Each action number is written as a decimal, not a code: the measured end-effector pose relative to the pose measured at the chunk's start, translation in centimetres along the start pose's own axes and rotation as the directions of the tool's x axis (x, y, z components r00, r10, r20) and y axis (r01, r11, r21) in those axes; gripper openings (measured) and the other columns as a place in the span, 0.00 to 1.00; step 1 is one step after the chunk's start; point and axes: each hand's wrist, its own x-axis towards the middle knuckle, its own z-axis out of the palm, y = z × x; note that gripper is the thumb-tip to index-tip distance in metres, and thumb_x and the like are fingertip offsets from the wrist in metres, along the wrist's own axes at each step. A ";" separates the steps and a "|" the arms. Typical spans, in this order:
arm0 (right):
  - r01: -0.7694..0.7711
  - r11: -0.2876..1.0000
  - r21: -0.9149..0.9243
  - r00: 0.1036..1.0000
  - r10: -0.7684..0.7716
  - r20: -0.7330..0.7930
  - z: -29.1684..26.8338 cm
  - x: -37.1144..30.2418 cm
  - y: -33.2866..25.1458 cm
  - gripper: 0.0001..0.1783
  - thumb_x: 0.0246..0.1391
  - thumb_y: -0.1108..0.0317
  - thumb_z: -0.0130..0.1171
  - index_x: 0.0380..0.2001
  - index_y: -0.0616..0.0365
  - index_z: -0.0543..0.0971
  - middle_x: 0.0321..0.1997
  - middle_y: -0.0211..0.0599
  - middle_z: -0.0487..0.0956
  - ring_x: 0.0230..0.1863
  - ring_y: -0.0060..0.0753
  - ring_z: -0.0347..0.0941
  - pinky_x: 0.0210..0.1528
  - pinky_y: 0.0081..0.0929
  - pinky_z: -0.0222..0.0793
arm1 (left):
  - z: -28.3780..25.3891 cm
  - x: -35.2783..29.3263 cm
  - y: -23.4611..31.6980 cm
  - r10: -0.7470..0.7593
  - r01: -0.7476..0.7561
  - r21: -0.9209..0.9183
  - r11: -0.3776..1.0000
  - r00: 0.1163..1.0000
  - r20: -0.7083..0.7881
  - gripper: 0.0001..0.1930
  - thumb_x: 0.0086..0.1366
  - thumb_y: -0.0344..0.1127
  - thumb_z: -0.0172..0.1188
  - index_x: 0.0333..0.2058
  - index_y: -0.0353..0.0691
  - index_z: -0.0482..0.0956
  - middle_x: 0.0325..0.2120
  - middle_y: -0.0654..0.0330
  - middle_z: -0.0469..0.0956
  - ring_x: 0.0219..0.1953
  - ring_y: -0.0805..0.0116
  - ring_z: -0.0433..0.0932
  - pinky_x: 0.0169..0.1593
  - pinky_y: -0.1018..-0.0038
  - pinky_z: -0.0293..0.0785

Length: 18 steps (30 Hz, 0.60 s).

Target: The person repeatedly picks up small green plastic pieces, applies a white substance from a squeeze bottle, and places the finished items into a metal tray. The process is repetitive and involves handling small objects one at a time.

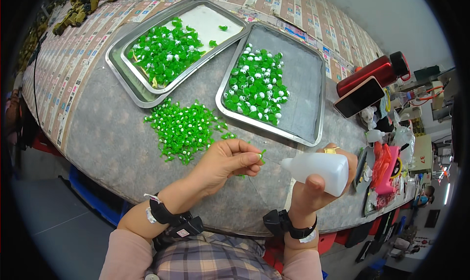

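Note:
Between the thumb and forefinger of my left hand [229, 163] is pinched a small green plastic piece [263, 156]. My right hand [313, 194] wraps round a translucent white squeeze bottle [320, 170], tilted on its side. The bottle's nozzle points left, close to the green piece; whether they touch I cannot tell. Just beyond my left hand lies a loose pile of small green pieces with white spots [183, 128] on the table.
Past the pile, a metal tray [138, 98] and another metal tray [320, 94] hold green and white pieces. Right of them are a red bottle [364, 75] and a leaning phone [360, 97]. A pink container [389, 177] and bags crowd the right edge. The grey-covered table [103, 133] curves in front.

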 end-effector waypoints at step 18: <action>0.007 1.000 -0.008 1.000 -0.007 0.005 -0.3 0.1 0.4 0.36 0.36 0.37 0.53 0.32 0.62 0.63 0.28 0.33 0.61 0.27 0.26 0.62 0.36 0.25 0.60 | -0.3 0.1 0.0 -0.007 0.007 0.012 1.000 1.000 0.021 0.07 0.54 0.33 0.55 0.29 0.36 0.72 0.24 0.60 0.75 0.24 0.75 0.74 0.30 0.79 0.72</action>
